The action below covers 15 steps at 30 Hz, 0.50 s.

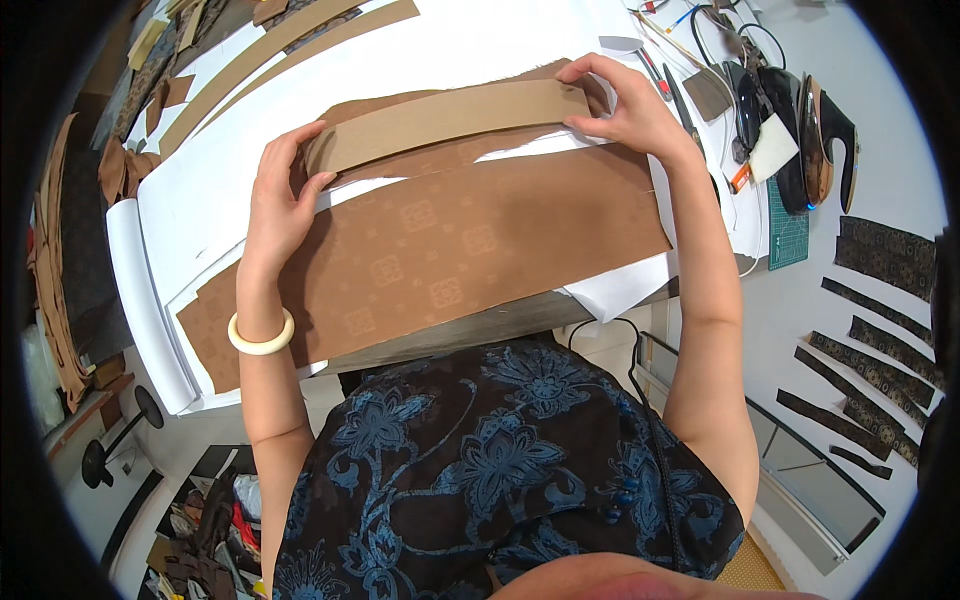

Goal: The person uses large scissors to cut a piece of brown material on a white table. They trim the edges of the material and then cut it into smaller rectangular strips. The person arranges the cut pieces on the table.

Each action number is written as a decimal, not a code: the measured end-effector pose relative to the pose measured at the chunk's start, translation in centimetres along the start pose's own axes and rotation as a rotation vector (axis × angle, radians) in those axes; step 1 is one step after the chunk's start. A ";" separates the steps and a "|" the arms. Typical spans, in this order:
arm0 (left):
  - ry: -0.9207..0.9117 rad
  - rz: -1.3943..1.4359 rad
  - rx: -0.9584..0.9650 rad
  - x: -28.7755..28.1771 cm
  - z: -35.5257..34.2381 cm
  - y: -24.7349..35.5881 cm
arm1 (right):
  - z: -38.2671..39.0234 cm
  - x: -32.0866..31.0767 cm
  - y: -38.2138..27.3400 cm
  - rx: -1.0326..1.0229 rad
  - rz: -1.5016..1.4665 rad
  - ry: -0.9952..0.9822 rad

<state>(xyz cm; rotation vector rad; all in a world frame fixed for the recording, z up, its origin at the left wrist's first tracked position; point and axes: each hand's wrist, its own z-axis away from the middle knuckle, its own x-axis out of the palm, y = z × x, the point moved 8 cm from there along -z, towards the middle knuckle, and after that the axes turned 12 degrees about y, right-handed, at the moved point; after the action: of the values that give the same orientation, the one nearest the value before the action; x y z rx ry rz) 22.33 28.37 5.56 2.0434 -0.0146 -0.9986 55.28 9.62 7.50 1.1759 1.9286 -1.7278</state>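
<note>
A long tan strip [450,118], stiff and slightly curved like card, lies over a ragged-edged piece of brown fabric [425,158]. My left hand [280,200] grips the strip's left end, thumb at the lower edge and fingers at the upper. At the right end my right hand [632,108] holds it the same way, thumb below and index finger above. Closer to me, a large brown patterned fabric panel [440,250] is spread out, with a narrow gap of white between it and the upper piece. A pale bangle [262,346] circles my left wrist.
White paper [480,40] covers the table, with a paper roll [150,300] at the left. More tan strips [270,60] lie at the far left. At the right are an iron [820,140], a green cutting mat [788,225], cables and hand tools. Dark patterned fabric strips [870,350] are beyond.
</note>
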 end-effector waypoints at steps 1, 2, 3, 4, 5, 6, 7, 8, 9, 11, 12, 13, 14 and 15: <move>0.008 -0.002 0.014 -0.2 -0.1 0.2 | 0.0 0.2 0.2 0.012 0.008 -0.010; 0.016 -0.003 0.029 -0.3 -0.1 0.3 | 0.0 0.3 0.4 0.023 0.017 -0.021; 0.011 -0.003 0.026 -0.3 -0.1 0.2 | -0.1 0.4 0.4 0.030 0.030 -0.028; 0.007 -0.002 0.023 -0.3 -0.1 0.1 | -0.2 0.5 0.4 0.037 0.043 -0.034; 0.002 -0.001 0.020 -0.2 -0.1 0.0 | -0.2 0.6 0.5 0.043 0.057 -0.041; -0.007 -0.020 0.020 -0.1 -0.1 -0.1 | -0.2 0.7 0.5 0.052 0.047 -0.042; -0.016 -0.038 0.019 0.0 0.0 -0.2 | -0.2 0.9 0.6 0.061 0.038 -0.043; -0.025 -0.057 0.019 0.1 0.0 -0.2 | -0.1 1.0 0.6 0.071 0.028 -0.044; -0.029 -0.064 0.015 0.1 0.1 -0.3 | 0.0 1.0 0.4 0.070 0.042 -0.043; -0.037 -0.078 0.008 0.2 0.2 -0.4 | 0.0 1.0 0.0 0.067 0.070 -0.041; -0.039 -0.083 0.010 0.2 0.2 -0.4 | 0.1 1.0 0.0 0.073 0.040 -0.032; -0.041 -0.088 0.011 0.1 0.2 -0.5 | 0.2 1.0 0.0 0.078 0.010 -0.024; -0.043 -0.094 0.013 0.1 0.2 -0.5 | 0.3 1.0 0.1 0.084 -0.021 -0.015; -0.032 -0.086 0.025 0.0 0.2 -0.3 | 0.2 0.2 0.1 0.016 -0.001 0.063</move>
<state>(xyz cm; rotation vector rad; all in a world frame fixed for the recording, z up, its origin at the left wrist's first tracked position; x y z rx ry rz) 22.15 28.45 5.27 2.0656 0.0450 -1.0892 55.20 9.45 7.26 1.2491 1.9549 -1.7293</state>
